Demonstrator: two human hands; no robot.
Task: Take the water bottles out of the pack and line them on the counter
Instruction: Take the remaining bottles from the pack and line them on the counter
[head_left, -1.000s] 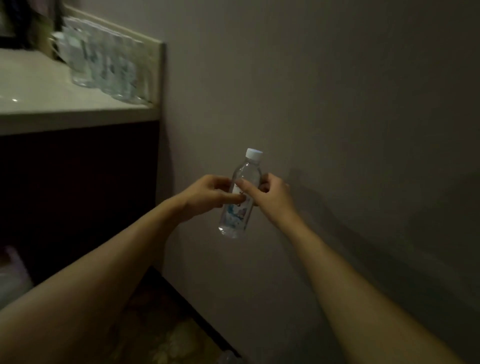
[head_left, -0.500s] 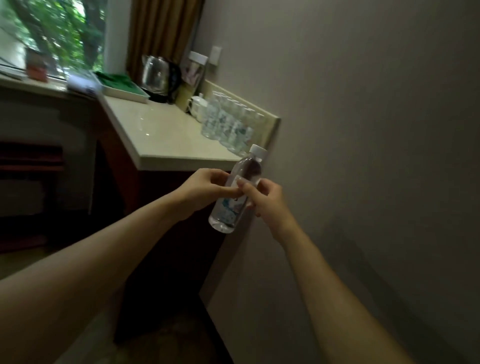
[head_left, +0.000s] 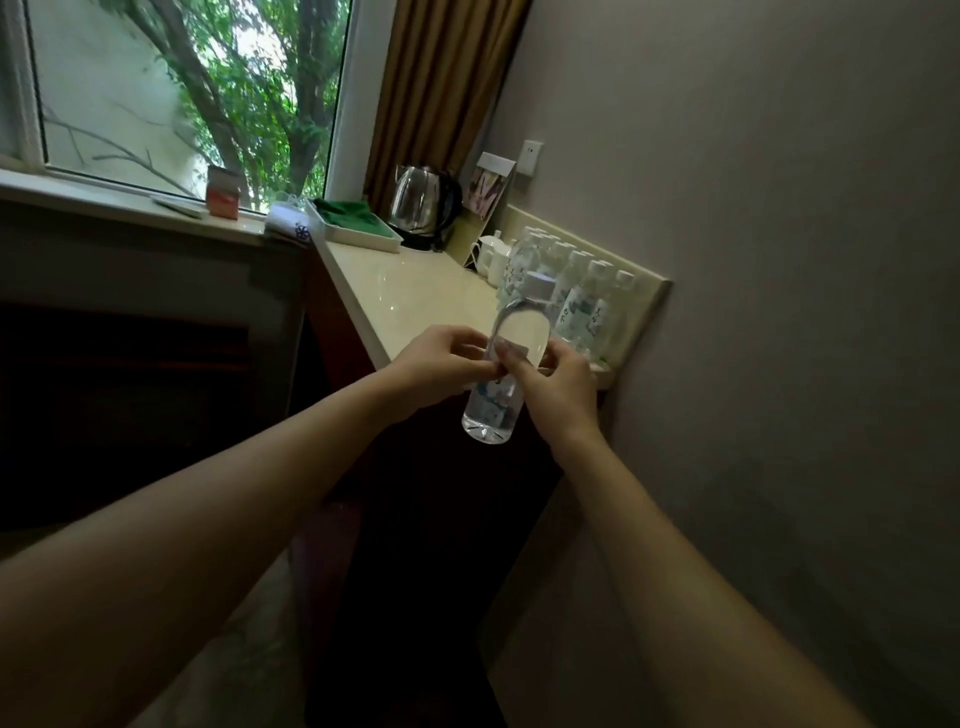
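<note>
Both the left hand (head_left: 441, 364) and right hand (head_left: 553, 384) gripped 1 full water bottle (head_left: 506, 371) mid-body, just short of the worktop (head_left: 415, 291); it looked weighty, smooth and slightly squeezable.

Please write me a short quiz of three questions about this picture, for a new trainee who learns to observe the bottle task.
1. True or false: the held water bottle already stands on the counter.
2. Multiple choice: which hands grip the held water bottle? A) only the left hand; B) only the right hand; C) both.
3. Short answer: which shiny appliance stands at the far end of the counter, beyond the row of bottles?

Key:
1. False: it is in the air, before the counter's near edge.
2. C.
3. The electric kettle.
</note>
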